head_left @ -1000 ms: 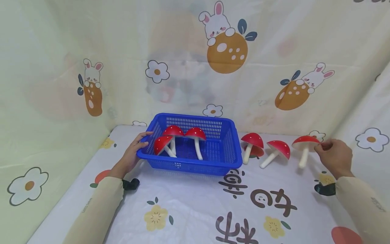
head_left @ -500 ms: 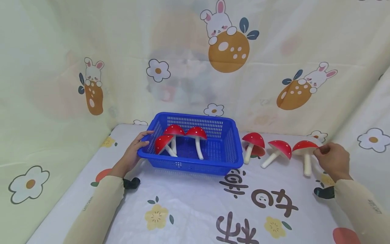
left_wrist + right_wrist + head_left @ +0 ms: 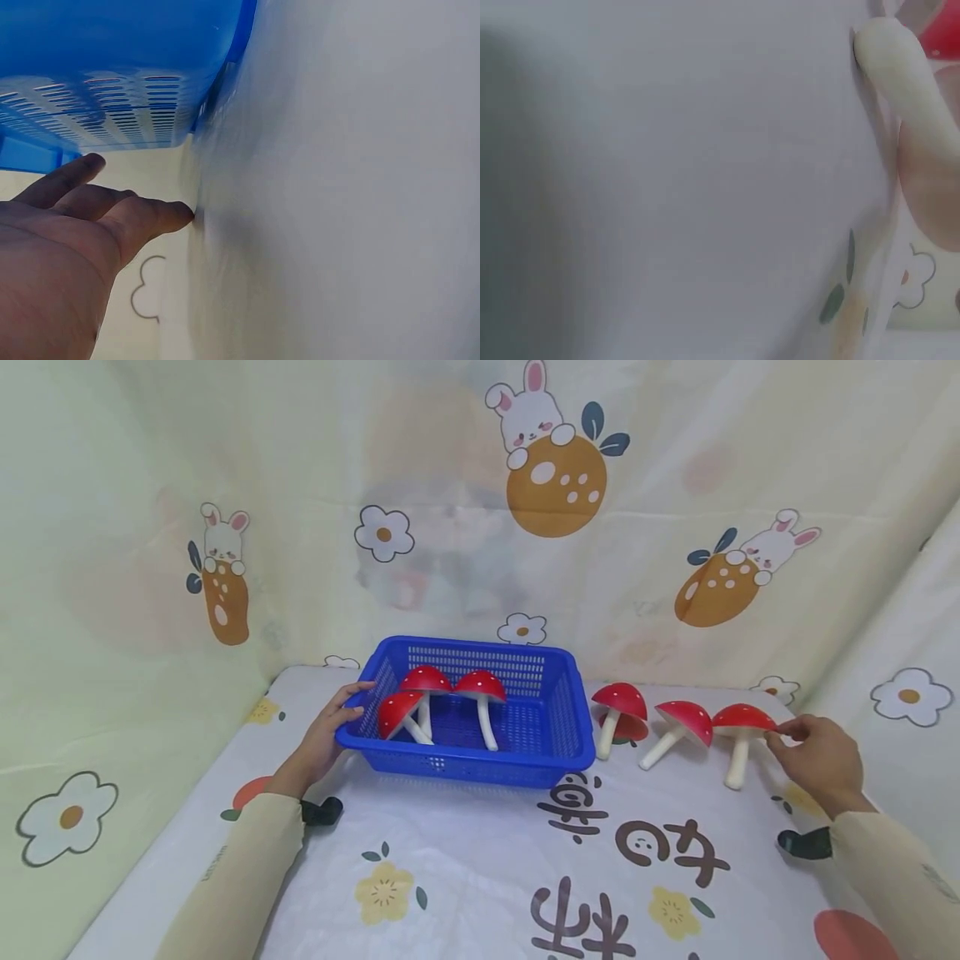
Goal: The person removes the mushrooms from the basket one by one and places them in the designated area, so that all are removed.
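Note:
A blue plastic basket (image 3: 465,770) stands on the table with three red-capped, white-stemmed toy mushrooms (image 3: 480,685) inside, bunched toward its left half. At its left end, my left hand (image 3: 322,739) touches the rim with fingers fairly straight; from the left wrist, the fingers (image 3: 150,217) show beside the basket's slotted wall (image 3: 142,97). My right hand (image 3: 821,760) pinches the cap edge of the rightmost toy mushroom (image 3: 742,718), whose stem points down toward me. Left of it lie a tilted mushroom (image 3: 686,720) and another one (image 3: 621,697) beside the basket. The right wrist view shows a pale stem (image 3: 907,75).
A patterned white cloth (image 3: 450,852) with printed flowers and lettering covers the table. Printed curtains (image 3: 450,585) hang close behind and along both sides. Black wrist mounts (image 3: 322,812) stick out by the sleeves.
My right hand has lowered the mushroom it pinches and shifted it slightly left, close to the tilted one; its stem swung along. The left hand and the basket have stayed in place.

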Demonstrator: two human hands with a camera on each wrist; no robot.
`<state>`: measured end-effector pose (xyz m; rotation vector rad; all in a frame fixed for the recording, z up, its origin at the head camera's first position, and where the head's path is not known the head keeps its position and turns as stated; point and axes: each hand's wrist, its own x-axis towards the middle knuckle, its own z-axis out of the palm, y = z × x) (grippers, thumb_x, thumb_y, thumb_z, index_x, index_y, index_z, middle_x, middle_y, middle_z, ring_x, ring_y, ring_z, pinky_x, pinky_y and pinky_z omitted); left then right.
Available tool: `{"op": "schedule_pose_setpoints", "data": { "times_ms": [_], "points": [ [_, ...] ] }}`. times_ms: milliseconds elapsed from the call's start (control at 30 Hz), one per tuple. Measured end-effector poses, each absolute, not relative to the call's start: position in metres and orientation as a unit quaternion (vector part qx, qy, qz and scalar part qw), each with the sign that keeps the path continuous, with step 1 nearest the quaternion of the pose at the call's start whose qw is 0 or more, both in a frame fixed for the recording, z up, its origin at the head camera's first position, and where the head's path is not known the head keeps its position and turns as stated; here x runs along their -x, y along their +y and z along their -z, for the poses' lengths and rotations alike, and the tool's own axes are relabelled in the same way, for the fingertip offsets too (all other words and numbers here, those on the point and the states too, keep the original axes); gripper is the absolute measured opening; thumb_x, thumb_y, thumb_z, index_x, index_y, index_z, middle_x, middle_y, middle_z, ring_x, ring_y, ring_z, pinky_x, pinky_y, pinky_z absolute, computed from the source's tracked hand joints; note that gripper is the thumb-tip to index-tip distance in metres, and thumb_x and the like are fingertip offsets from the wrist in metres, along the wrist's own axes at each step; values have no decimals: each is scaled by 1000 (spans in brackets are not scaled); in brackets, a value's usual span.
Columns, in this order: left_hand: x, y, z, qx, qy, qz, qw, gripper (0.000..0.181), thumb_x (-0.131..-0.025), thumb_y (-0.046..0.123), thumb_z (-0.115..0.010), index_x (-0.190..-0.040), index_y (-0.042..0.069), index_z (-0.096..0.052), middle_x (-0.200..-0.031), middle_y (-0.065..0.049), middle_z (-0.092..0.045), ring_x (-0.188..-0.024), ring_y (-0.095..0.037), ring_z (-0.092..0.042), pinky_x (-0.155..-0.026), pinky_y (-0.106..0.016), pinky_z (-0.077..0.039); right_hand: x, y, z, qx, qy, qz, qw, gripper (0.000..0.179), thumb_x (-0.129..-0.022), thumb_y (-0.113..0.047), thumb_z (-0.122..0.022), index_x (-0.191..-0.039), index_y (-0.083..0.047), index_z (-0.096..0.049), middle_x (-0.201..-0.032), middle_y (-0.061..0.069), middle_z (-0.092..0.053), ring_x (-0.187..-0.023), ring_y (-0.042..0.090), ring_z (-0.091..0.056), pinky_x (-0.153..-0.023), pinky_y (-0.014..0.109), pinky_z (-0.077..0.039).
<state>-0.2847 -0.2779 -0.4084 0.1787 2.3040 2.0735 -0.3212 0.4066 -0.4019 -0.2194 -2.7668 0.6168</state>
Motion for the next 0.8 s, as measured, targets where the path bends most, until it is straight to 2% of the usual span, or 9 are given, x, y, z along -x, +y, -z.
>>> {"op": "schedule_pose_setpoints", "data": {
  "times_ms": [67, 167, 333, 400, 500, 700, 800],
  "points": [
    [284, -278, 408, -56, 741, -669, 17, 47, -103, 24, -38, -150, 28, -35, -166, -7, -10, -152, -38, -14, -116, -62, -27, 320, 405, 403, 72, -962, -216, 151, 43, -90, -27, -66, -116, 7, -58, -115, 32, -57, -89, 43, -55, -71, 54, -57],
    [283, -278, 407, -55, 738, -673, 19, 48, -102, 24, -38, -150, 27, -35, -166, -7, -11, -151, -38, -15, -116, -61, -27, 317, 404, 404, 69, -959, -224, 157, 43, -92, -28, -64, -116, 8, -56, -116, 32, -56, -95, 45, -53, -74, 54, -57],
    [282, -278, 406, -53, 737, -673, 21, 48, -102, 24, -38, -150, 27, -35, -166, -8, -10, -151, -39, -15, -116, -61, -28, 312, 402, 403, 74, -953, -243, 166, 47, -96, -31, -58, -119, 10, -53, -116, 33, -56, -96, 45, -53, -58, 31, -55],
    [282, -279, 406, -53, 738, -672, 21, 48, -103, 24, -37, -150, 28, -34, -166, -8, -10, -151, -40, -15, -116, -61, -28, 310, 401, 400, 79, -951, -249, 166, 49, -97, -32, -57, -120, 10, -52, -117, 33, -55, -94, 44, -54, -55, 26, -53],
    [282, -279, 406, -53, 737, -674, 22, 48, -102, 24, -37, -151, 28, -34, -166, -8, -9, -151, -40, -15, -115, -61, -28, 306, 400, 395, 88, -949, -253, 165, 49, -97, -31, -56, -122, 10, -52, -119, 33, -55, -94, 44, -55, -54, 26, -55],
    [282, -276, 406, -54, 736, -674, 25, 49, -102, 25, -38, -151, 29, -34, -166, -7, -9, -152, -40, -14, -116, -61, -27, 298, 399, 388, 89, -948, -251, 174, 46, -97, -29, -55, -120, 10, -53, -118, 33, -56, -97, 45, -53, -53, 19, -48],
    [282, -276, 406, -54, 738, -672, 24, 49, -103, 24, -37, -151, 28, -33, -166, -7, -10, -152, -40, -14, -116, -61, -27, 299, 396, 387, 88, -949, -245, 179, 45, -97, -30, -56, -120, 9, -54, -117, 33, -56, -94, 44, -54, -53, 21, -50]
  ]
}}
